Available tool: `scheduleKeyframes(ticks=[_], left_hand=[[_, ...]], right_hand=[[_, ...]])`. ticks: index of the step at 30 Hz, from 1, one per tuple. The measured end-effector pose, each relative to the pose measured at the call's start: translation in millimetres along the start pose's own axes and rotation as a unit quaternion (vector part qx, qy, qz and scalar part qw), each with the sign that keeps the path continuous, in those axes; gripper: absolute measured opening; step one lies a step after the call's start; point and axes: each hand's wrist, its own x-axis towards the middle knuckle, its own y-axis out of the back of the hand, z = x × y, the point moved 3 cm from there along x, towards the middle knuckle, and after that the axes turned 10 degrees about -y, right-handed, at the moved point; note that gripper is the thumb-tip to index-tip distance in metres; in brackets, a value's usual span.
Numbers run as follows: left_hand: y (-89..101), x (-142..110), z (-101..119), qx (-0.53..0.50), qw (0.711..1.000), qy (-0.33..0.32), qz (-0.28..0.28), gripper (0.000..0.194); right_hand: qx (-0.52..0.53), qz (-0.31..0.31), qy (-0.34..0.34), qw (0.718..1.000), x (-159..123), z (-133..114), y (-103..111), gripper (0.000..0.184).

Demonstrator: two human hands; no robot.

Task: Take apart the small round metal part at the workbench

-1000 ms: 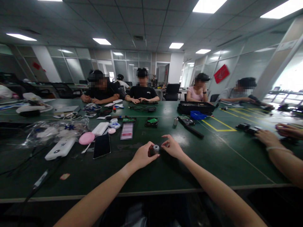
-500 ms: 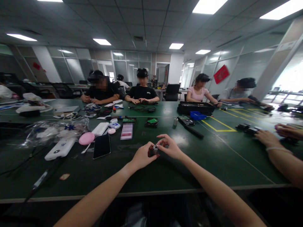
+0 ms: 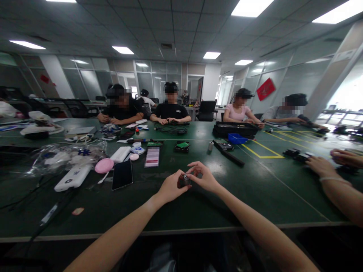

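A small silver metal cylinder (image 3: 186, 181) stands upright on the green table, its top face towards me. My left hand (image 3: 172, 186) is closed round its left side, thumb in front and fingers behind. From the right, my right hand (image 3: 204, 178) has its thumb and a fingertip pinched at the cylinder's top edge, with another finger arched above. Whether a smaller part sits between those fingertips is hidden. Beyond my hands, a similar silver cylinder (image 3: 210, 146) stands by an opened hard drive (image 3: 223, 144). A drive with a green circuit board (image 3: 182, 146) lies farther left.
Left of my hands lie a dark phone (image 3: 122, 175), a pink round case (image 3: 104, 165), a white power bank (image 3: 71, 177) and plastic bags. A black strip (image 3: 232, 158), blue tray (image 3: 237, 138) and black case (image 3: 235, 129) are at right. A co-worker's hands (image 3: 320, 165) work at far right.
My right hand has moved left from beside the cylinder and its thumb and fingertip have come to the top. My left hand keeps its hold. Across the table, one person has lowered a raised arm.
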Motion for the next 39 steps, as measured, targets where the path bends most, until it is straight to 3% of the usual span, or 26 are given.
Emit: scheduleKeyframes(ticks=[31,39], left_hand=[[2.4,-0.3,2.7,0.006,1.0,0.001,-0.002,0.031],[2.1,0.1,1.5,0.007,1.0,0.002,-0.008,0.031]], right_hand=[[-0.108,-0.018,-0.023,0.994,1.8,6.0,1.4,0.025],[-0.123,-0.019,0.001,0.992,2.2,5.7,-1.4,0.023]])
